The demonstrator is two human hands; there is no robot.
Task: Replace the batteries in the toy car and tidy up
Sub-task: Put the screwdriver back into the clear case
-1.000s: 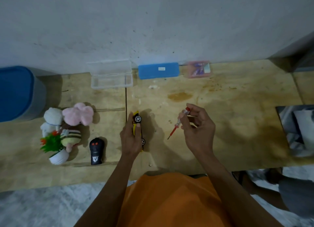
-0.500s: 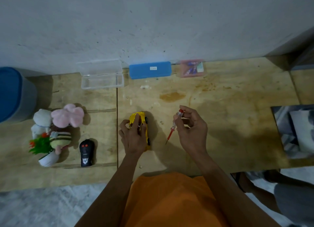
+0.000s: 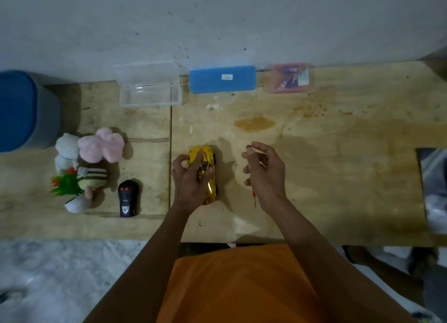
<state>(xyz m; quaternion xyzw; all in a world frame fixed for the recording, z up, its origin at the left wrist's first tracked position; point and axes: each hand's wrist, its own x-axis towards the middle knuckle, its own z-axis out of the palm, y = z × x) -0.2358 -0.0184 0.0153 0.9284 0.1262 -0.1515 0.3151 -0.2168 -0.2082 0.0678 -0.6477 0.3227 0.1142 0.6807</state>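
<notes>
One toy car [image 3: 208, 175] sits at the middle of the wooden table [image 3: 338, 153], with one screwdriver [image 3: 252, 197] to its right. One black remote [image 3: 127, 199] lies to the left. Three boxes line the far edge: one clear [image 3: 150, 85], one blue [image 3: 222, 79], one pink [image 3: 290, 78]. At the left are three soft toys [image 3: 101, 145], one small potted plant [image 3: 70, 192] and one blue bin [image 3: 19, 110]. Two hands are in view, left [image 3: 188, 180] and right [image 3: 266, 175].
</notes>
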